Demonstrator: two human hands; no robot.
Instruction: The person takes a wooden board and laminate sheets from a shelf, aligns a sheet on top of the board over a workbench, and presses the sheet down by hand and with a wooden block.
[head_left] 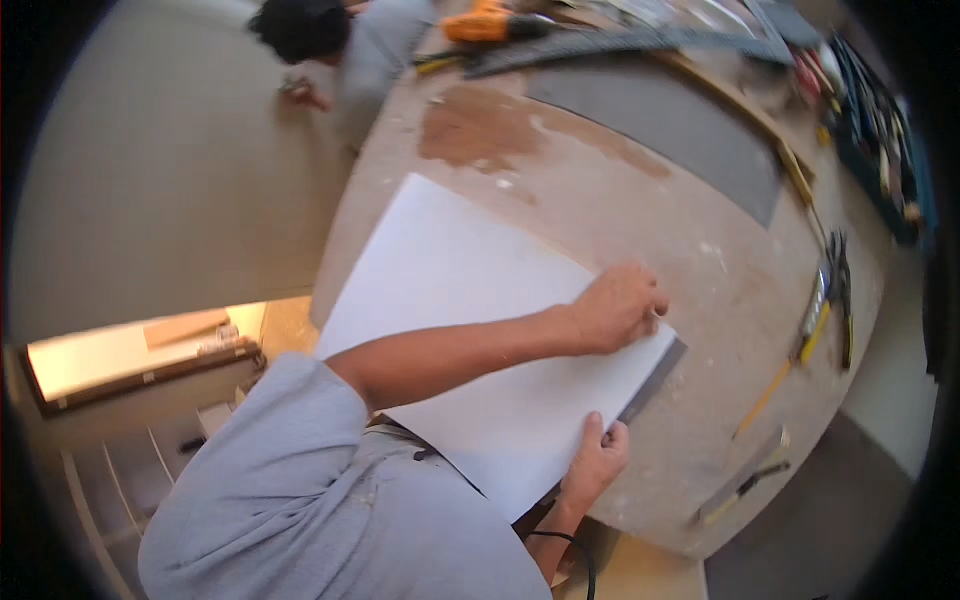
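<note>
A large white sheet [460, 265] lies tilted on the pale worktable, with a dark grey edge [650, 375] showing beneath its right side. My left forearm crosses over the sheet, and my left hand [615, 310] is closed near its far right corner; what its curled fingertips hold, if anything, is too small to name. Below it, my right hand [595, 460] grips the sheet's right edge, thumb on top.
The worktable [720, 290] carries an orange drill [475, 25], a long metal straightedge [610, 45], a grey board [680, 140], pliers [840, 290], knives [815, 325] and a tool tray [880, 150]. At top left a co-worker in grey [380, 60] bends over a large panel [170, 180].
</note>
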